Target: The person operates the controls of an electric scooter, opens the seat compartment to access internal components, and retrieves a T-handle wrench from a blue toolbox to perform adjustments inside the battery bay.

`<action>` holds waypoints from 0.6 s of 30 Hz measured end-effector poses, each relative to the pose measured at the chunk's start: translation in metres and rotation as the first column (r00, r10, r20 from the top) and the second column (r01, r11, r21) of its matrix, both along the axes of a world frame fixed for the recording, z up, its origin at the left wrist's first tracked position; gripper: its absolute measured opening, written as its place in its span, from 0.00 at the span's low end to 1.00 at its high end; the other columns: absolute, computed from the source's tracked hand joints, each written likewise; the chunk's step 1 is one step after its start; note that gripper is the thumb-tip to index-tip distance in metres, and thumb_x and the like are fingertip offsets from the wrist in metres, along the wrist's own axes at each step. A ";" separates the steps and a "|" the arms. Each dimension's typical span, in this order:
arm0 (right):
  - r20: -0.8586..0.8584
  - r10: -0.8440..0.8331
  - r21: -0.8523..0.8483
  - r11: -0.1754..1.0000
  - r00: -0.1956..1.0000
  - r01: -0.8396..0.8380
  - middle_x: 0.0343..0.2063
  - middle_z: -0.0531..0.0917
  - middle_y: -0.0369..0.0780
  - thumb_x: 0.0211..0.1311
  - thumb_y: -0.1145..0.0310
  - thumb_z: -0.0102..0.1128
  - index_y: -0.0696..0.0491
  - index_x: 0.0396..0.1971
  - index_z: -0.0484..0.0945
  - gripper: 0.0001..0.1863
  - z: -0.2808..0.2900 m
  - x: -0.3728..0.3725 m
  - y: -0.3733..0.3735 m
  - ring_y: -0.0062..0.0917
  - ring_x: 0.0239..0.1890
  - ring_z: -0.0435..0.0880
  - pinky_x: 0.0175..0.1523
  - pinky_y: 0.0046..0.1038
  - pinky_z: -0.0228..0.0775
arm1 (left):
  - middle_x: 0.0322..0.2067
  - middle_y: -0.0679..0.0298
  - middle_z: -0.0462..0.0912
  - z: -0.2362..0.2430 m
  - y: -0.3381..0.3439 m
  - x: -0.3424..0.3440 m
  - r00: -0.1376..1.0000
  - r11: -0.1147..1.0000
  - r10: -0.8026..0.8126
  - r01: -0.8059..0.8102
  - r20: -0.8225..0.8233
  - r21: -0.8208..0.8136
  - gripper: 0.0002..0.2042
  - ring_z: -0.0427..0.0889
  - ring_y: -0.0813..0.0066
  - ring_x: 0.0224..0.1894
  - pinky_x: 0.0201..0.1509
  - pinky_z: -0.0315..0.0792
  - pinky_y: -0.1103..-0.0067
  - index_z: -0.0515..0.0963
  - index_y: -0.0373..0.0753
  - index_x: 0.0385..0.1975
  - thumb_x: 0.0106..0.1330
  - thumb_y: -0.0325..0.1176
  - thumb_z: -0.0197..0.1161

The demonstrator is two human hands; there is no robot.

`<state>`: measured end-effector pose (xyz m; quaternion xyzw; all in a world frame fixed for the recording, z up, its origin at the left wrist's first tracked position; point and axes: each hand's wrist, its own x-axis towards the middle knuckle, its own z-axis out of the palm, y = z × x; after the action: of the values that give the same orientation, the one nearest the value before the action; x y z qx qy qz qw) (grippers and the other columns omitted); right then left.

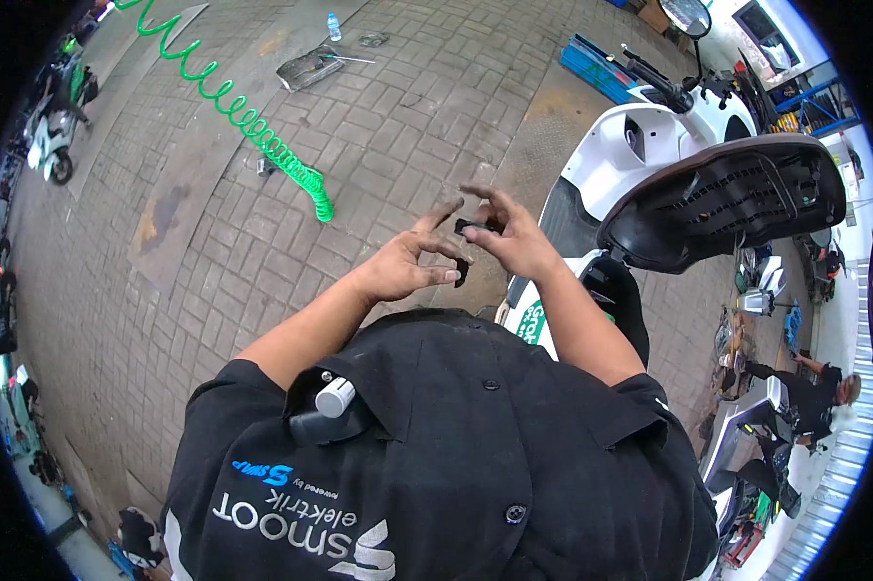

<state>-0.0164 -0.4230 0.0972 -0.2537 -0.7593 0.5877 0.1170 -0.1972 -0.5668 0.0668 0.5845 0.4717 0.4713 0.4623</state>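
My left hand (405, 265) is in front of my chest, its thumb and a bent finger closed on a small black part (462, 272). Close beside it, my right hand (519, 242) pinches another small black piece (463, 228) between thumb and fingers. Both pieces are too small to name more exactly. The fingertips of the two hands nearly meet and look dark with grime. To the right of my hands stands a white scooter (606, 145) with its black seat (736, 198) tipped up, underside showing.
A coiled green air hose (262, 136) hangs over the brick floor (407, 126) at the left. Farther off are a tray (308, 70), a water bottle (334, 27) and a blue metal rack (599, 70). Another person (809, 397) works among scooter parts at the right.
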 end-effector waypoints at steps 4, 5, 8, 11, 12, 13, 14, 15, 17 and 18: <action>-0.155 0.004 -0.226 0.973 0.988 -0.039 0.40 0.82 0.36 0.66 0.70 0.59 0.58 0.53 0.76 0.17 -0.010 -0.004 -0.009 0.19 0.44 0.78 0.50 0.24 0.71 | 0.69 0.57 0.59 -0.001 0.004 0.006 0.993 1.000 -0.009 0.011 0.120 -0.020 0.19 0.61 0.57 0.69 0.73 0.56 0.64 0.84 0.47 0.47 0.53 0.30 0.71; -0.163 -0.012 -0.250 0.968 0.987 -0.029 0.40 0.83 0.36 0.67 0.70 0.59 0.58 0.52 0.76 0.16 -0.012 -0.004 -0.010 0.19 0.44 0.79 0.50 0.24 0.71 | 0.67 0.57 0.61 -0.007 0.004 0.007 0.994 0.999 0.020 -0.016 0.106 -0.042 0.19 0.63 0.57 0.68 0.72 0.58 0.65 0.83 0.47 0.48 0.53 0.30 0.71; -0.111 -0.066 -0.266 0.963 0.992 0.035 0.41 0.83 0.38 0.68 0.70 0.57 0.59 0.51 0.78 0.15 -0.011 0.000 -0.015 0.20 0.44 0.79 0.50 0.24 0.71 | 0.62 0.58 0.68 0.003 0.003 0.006 0.995 0.997 0.066 -0.068 -0.080 -0.028 0.19 0.68 0.59 0.65 0.69 0.63 0.67 0.83 0.47 0.48 0.54 0.28 0.70; -0.062 -0.104 -0.297 0.951 0.993 0.082 0.40 0.84 0.39 0.67 0.70 0.58 0.60 0.50 0.79 0.15 -0.012 0.002 -0.018 0.20 0.44 0.79 0.50 0.24 0.71 | 0.54 0.56 0.75 -0.003 0.005 0.003 0.964 0.990 0.112 -0.087 -0.240 0.113 0.19 0.75 0.60 0.58 0.62 0.70 0.70 0.83 0.46 0.49 0.56 0.27 0.68; -0.053 -0.113 -0.315 0.945 0.992 0.090 0.40 0.84 0.40 0.67 0.70 0.58 0.60 0.50 0.79 0.15 -0.014 0.002 -0.019 0.20 0.44 0.79 0.50 0.24 0.71 | 0.51 0.56 0.78 -0.007 0.006 0.002 0.952 0.981 0.134 -0.088 -0.275 0.173 0.18 0.77 0.60 0.55 0.58 0.72 0.71 0.83 0.46 0.49 0.57 0.26 0.67; -0.043 -0.127 -0.330 0.938 0.991 0.106 0.40 0.83 0.40 0.67 0.71 0.58 0.60 0.50 0.78 0.14 -0.016 0.003 -0.019 0.21 0.45 0.79 0.50 0.24 0.71 | 0.50 0.55 0.79 -0.005 0.005 0.003 0.946 0.985 0.132 -0.090 -0.298 0.149 0.18 0.78 0.60 0.53 0.57 0.73 0.71 0.83 0.45 0.49 0.57 0.27 0.67; -0.034 -0.141 -0.344 0.931 0.989 0.121 0.40 0.83 0.39 0.66 0.71 0.58 0.60 0.49 0.78 0.14 -0.018 0.004 -0.018 0.21 0.45 0.79 0.51 0.24 0.71 | 0.48 0.55 0.79 -0.001 0.004 0.003 0.939 0.988 0.130 -0.094 -0.320 0.125 0.18 0.80 0.60 0.51 0.55 0.74 0.71 0.83 0.45 0.49 0.57 0.27 0.67; -0.024 -0.153 -0.359 0.924 0.988 0.135 0.40 0.82 0.39 0.66 0.71 0.58 0.60 0.48 0.78 0.14 -0.022 0.005 -0.018 0.22 0.45 0.79 0.51 0.24 0.71 | 0.47 0.55 0.80 0.001 0.003 0.004 0.931 0.990 0.129 -0.099 -0.342 0.102 0.17 0.81 0.60 0.49 0.53 0.75 0.71 0.83 0.45 0.49 0.57 0.27 0.67; -0.146 -0.329 -0.446 0.864 0.933 0.235 0.39 0.81 0.38 0.65 0.71 0.59 0.59 0.48 0.76 0.14 -0.044 0.005 -0.019 0.21 0.43 0.78 0.49 0.24 0.71 | 0.45 0.55 0.81 0.001 0.004 0.006 0.935 0.991 0.133 -0.122 -0.328 0.052 0.18 0.81 0.60 0.48 0.53 0.75 0.71 0.83 0.46 0.49 0.57 0.27 0.66; -0.200 -0.415 -0.492 0.826 0.888 0.275 0.38 0.80 0.38 0.65 0.71 0.60 0.59 0.48 0.75 0.14 -0.055 0.006 -0.019 0.21 0.41 0.77 0.49 0.24 0.70 | 0.45 0.55 0.81 0.002 0.004 0.007 0.937 0.991 0.135 -0.133 -0.322 0.027 0.18 0.81 0.61 0.47 0.52 0.75 0.71 0.83 0.46 0.50 0.57 0.27 0.66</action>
<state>-0.0109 -0.4420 0.0425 -0.3168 -0.5164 0.7471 0.2736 -0.1905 -0.5631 0.0685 0.6216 0.5785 0.4007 0.3442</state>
